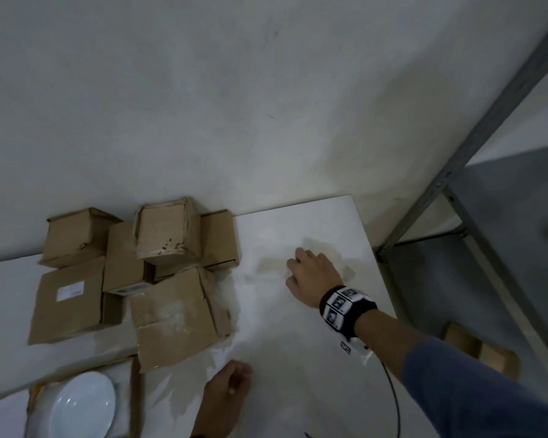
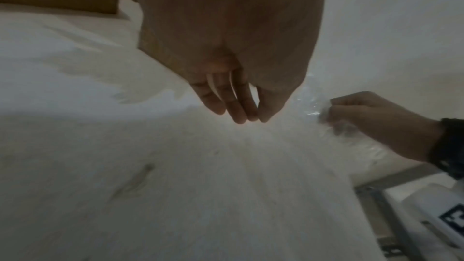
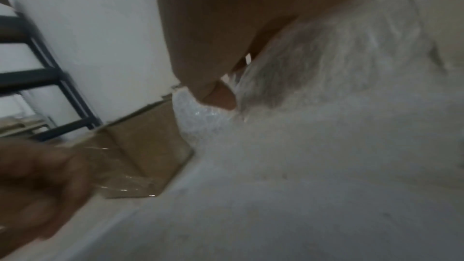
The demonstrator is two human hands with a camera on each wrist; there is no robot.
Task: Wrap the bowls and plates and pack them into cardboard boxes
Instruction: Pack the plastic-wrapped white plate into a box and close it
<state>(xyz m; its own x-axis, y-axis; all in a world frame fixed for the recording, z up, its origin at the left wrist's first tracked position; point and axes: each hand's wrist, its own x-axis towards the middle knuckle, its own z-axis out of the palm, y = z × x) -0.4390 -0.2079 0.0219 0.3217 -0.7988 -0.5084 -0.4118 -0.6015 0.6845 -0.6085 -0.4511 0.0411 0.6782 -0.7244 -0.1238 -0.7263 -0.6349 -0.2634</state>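
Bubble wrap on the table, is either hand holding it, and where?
Both. The right hand grips the bubble wrap at its far edge; the left hand pinches its near edge.

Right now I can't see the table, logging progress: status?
Both hands pinching clear bubble wrap spread on table. White bowl unwrapped, near left. Cardboard boxes crowd the wrap's left edge.

Plain white wall (image 1: 234, 90) filled the upper half of the head view, scuffed and faintly stained, dim flat light. White table (image 1: 314, 222) butted against it, running from left edge to right of centre, with a yellowish stain near its far right corner. Grey metal shelving (image 1: 487, 128) stood at the right edge, slotted upright running diagonally, grey shelf boards behind it.
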